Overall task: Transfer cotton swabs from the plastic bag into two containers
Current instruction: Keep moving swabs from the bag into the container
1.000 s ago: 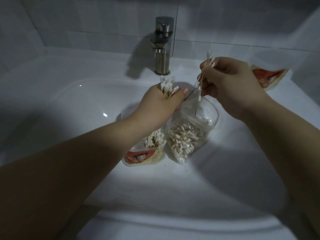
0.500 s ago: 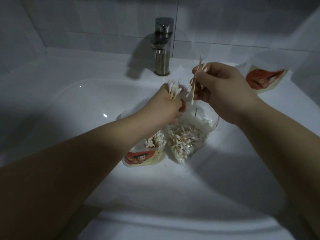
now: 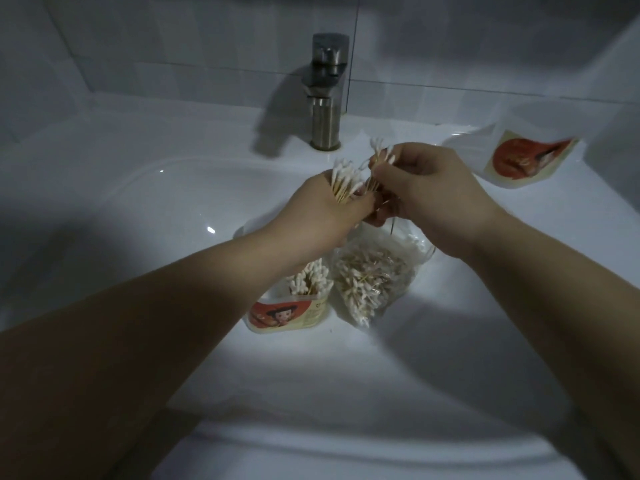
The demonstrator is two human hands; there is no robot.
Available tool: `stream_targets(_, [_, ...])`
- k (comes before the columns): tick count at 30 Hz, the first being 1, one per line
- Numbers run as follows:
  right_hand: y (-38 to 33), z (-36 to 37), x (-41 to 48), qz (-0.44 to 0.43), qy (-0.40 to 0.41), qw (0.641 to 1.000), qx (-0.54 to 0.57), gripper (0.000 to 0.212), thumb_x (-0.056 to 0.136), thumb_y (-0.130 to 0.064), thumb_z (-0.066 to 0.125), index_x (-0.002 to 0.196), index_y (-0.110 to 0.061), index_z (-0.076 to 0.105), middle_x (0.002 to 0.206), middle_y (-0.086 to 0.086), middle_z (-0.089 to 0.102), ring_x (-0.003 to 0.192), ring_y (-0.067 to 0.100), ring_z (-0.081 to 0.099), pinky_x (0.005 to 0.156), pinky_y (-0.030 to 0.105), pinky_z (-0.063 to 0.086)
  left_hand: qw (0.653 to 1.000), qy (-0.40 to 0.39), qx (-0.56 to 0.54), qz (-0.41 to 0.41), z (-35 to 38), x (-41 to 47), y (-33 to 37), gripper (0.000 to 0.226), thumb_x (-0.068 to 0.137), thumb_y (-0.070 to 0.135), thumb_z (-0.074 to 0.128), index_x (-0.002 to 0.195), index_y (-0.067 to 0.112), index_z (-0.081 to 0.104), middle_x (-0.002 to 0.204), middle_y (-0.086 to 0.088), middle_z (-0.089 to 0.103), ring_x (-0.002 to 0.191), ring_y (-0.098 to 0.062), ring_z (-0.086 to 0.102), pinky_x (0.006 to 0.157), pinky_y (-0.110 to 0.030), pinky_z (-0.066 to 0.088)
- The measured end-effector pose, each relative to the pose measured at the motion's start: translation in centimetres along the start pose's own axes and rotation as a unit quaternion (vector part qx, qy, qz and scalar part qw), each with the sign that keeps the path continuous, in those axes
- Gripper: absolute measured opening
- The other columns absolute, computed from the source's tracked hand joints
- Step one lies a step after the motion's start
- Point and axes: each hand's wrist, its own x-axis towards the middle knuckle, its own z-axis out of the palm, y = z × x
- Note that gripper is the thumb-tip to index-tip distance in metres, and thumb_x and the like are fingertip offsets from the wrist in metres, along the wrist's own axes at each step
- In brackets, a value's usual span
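Over the middle of the white ceramic sink (image 3: 138, 202), left hand (image 3: 329, 206) with fingers curled round a thick bundle of wooden-stemmed cotton swabs (image 3: 341, 180), white tips pointing up and away. Close against it, right hand (image 3: 433, 192) pinching a smaller bunch of the same swabs (image 3: 379, 157) between thumb and fingertips, tips fanned upward.

Directly below both hands, lying in the basin, a clear crumpled plastic bag (image 3: 370, 278), its mouth toward the hands and a loose heap of swabs inside. Just left of the bag, touching it or nearly so, a small clear plastic container with a red-and-cream cartoon label (image 3: 291, 310), partly filled with swabs standing upright.

Well apart, on the sink's back rim at the far right, a second clear container with the same red label (image 3: 519, 157); contents impossible to make out. Behind the hands, a brushed-metal faucet (image 3: 327, 91) against the pale tiled wall (image 3: 173, 46).
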Motion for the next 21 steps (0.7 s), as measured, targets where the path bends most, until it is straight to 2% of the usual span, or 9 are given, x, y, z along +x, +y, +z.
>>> stream_targets(3, [0.0, -0.4, 0.2, 0.005, 0.022, 1.000, -0.006, 0.017, 0.099, -0.006, 0.059, 0.089, 0.006, 0.065, 0.069, 0.017, 0.066, 0.061, 0.026, 0.063, 0.059, 0.033, 0.055, 1.000, -0.027, -0.005, -0.001, -0.1, -0.2, 0.0, 0.012, 0.103, 0.021, 0.060, 0.112, 0.020, 0.068, 0.079, 0.007, 0.077, 0.067, 0.002, 0.068, 0.053, -0.018, 0.047])
stream_targets(5, [0.0, -0.7, 0.3, 0.008, 0.041, 0.999, -0.002, 0.012, 0.098, -0.004, 0.060, 0.092, 0.004, 0.066, 0.066, 0.009, 0.063, 0.061, 0.020, 0.062, 0.060, 0.029, 0.055, 0.999, -0.037, 0.015, -0.009, -0.1, -0.3, -0.2, 0.012, 0.104, 0.021, 0.059, 0.104, 0.022, 0.071, 0.081, 0.005, 0.079, 0.062, 0.000, 0.062, 0.059, -0.022, 0.048])
stream_targets(8, [-0.1, -0.9, 0.4, 0.009, 0.050, 0.999, 0.004, 0.011, 0.097, -0.002, 0.060, 0.094, 0.007, 0.066, 0.070, 0.012, 0.060, 0.065, 0.023, 0.060, 0.062, 0.031, 0.056, 0.998, -0.035, 0.039, -0.034, 0.0, -0.1, -0.4, 0.026, 0.104, 0.022, 0.057, 0.085, 0.021, 0.074, 0.083, -0.008, 0.077, 0.062, -0.013, 0.055, 0.067, -0.032, 0.049])
stream_targets(11, [-0.1, -1.1, 0.5, 0.007, 0.062, 0.998, -0.018, 0.012, 0.097, -0.004, 0.061, 0.091, 0.000, 0.070, 0.072, 0.010, 0.063, 0.068, 0.023, 0.062, 0.062, 0.029, 0.055, 0.996, -0.058, 0.047, -0.056, 0.1, -0.2, -0.2, 0.021, 0.104, 0.023, 0.053, 0.094, 0.022, 0.071, 0.072, 0.003, 0.075, 0.058, -0.009, 0.057, 0.065, -0.028, 0.049])
stream_targets(13, [-0.1, -1.0, 0.4, 0.010, 0.055, 0.998, -0.018, 0.012, 0.097, -0.003, 0.060, 0.094, 0.005, 0.068, 0.069, 0.011, 0.064, 0.066, 0.028, 0.064, 0.064, 0.032, 0.057, 0.995, -0.068, 0.047, -0.059, 0.2, -0.3, 0.0, 0.017, 0.103, 0.021, 0.051, 0.098, 0.022, 0.068, 0.067, 0.006, 0.073, 0.056, -0.006, 0.059, 0.064, -0.027, 0.048])
stream_targets(17, [-0.1, -0.7, 0.2, 0.010, 0.022, 1.000, -0.010, 0.016, 0.099, -0.002, 0.058, 0.090, 0.011, 0.062, 0.067, 0.018, 0.059, 0.061, 0.032, 0.064, 0.062, 0.032, 0.058, 0.994, -0.057, 0.019, -0.087, 0.3, -0.4, 0.2, 0.021, 0.100, 0.015, 0.049, 0.086, 0.017, 0.064, 0.057, 0.006, 0.064, 0.049, -0.008, 0.054, 0.053, -0.024, 0.045])
stream_targets(19, [-0.1, -0.7, 0.3, -0.002, 0.021, 1.000, -0.015, 0.021, 0.099, -0.004, 0.059, 0.091, 0.015, 0.061, 0.071, 0.020, 0.059, 0.063, 0.027, 0.063, 0.060, 0.028, 0.057, 0.994, -0.053, 0.003, -0.099, 0.3, -0.4, 0.2, 0.028, 0.103, 0.024, 0.052, 0.076, 0.020, 0.058, 0.051, 0.009, 0.049, 0.043, -0.008, 0.044, 0.049, -0.025, 0.039])
stream_targets(21, [-0.2, -0.7, 0.3, -0.012, 0.032, 0.999, -0.023, 0.024, 0.099, -0.007, 0.060, 0.094, 0.016, 0.062, 0.070, 0.013, 0.062, 0.064, 0.020, 0.062, 0.061, 0.026, 0.056, 0.994, -0.038, -0.009, -0.099, 0.2, -0.3, 0.2, 0.034, 0.104, 0.038, 0.055, 0.073, 0.023, 0.054, 0.050, 0.011, 0.041, 0.040, -0.007, 0.039, 0.046, -0.023, 0.035])
